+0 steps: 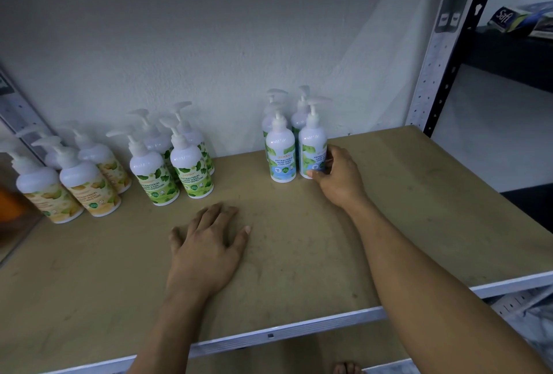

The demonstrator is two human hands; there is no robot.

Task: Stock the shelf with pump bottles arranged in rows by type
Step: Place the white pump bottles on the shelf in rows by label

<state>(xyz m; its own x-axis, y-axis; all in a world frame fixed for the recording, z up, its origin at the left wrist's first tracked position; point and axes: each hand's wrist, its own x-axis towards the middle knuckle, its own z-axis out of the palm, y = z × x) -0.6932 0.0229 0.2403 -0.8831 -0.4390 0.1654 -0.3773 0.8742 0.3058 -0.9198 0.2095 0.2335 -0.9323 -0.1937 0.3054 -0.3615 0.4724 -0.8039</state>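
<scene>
Three groups of white pump bottles stand at the back of the tan shelf board. Yellow-label bottles are at the left, green-label bottles in the middle, blue-label bottles at the right. My right hand wraps its fingers around the lower part of the front right blue-label bottle, which stands upright on the board. My left hand lies flat on the board in front of the green group, fingers spread, holding nothing.
A grey wall runs behind the shelf. A perforated metal upright stands at the right, with a dark neighbouring shelf holding boxes. The metal front rail crosses below my arms. An orange object sits at the far left.
</scene>
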